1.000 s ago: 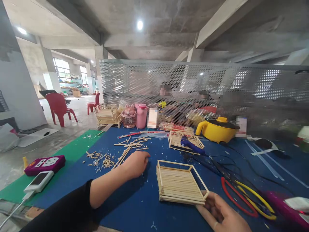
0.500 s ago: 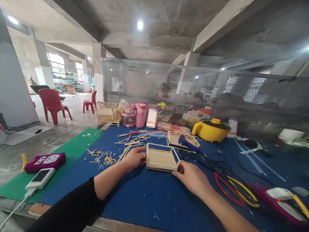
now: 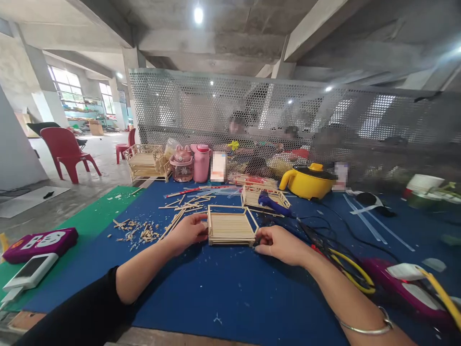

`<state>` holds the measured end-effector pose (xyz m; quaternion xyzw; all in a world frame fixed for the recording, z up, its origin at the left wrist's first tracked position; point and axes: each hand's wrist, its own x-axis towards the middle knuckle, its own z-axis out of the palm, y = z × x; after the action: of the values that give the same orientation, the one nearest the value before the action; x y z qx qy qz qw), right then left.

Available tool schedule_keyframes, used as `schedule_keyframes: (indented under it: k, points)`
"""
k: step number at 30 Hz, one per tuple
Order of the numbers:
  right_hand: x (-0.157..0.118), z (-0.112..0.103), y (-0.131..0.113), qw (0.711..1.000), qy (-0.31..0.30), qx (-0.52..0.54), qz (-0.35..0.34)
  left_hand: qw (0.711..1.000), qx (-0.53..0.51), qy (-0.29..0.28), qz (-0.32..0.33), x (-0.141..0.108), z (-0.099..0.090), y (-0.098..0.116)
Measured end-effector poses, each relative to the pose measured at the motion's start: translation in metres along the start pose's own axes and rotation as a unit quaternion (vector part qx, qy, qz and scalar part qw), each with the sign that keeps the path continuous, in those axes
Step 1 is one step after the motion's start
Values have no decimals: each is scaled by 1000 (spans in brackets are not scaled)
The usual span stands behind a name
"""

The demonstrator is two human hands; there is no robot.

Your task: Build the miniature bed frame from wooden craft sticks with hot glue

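Right hand (image 3: 283, 244) is pinching the front right corner of a stick tray (image 3: 231, 227) mid-desk (image 3: 216, 288), grip nearly closed; left hand (image 3: 187, 231) is bringing half-curled fingers against its left side, can't tell if that grip is actually holding. Offcuts (image 3: 147, 233) are lying left of the left hand, and just behind the tray a blue glue gun (image 3: 275, 204) is resting on a second tray (image 3: 249, 199). Farther back, a yellow pot (image 3: 311, 186) and pink bottle (image 3: 200, 163) are standing before a perforated screen (image 3: 201, 105).

Stick tray (image 3: 230, 227) between left hand (image 3: 188, 234), right hand (image 3: 280, 244)
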<state>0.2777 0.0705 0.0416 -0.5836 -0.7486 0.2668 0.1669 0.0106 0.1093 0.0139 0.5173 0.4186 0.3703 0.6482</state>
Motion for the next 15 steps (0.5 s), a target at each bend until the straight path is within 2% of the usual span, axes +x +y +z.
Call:
schedule_keyframes:
  k: [3,6,9,11,13,15]
  points:
    - [-5,3,-2,999,-39,34,-16,999,38,-8,25,0,1,-4]
    - [-8,-2,2,997,-30,62,-16,991,109,38,63,0,-6,-10]
    - [-5,-8,9,995,70,76,-6,966,205,112,115,2,-15,-7]
    - [-3,-10,11,984,161,76,1,937,276,149,154,4,-18,4]
    - [-1,-11,11,967,245,71,9,899,354,167,195,6,-15,24]
    - [-1,-12,9,949,306,73,16,854,439,150,234,6,-7,46]
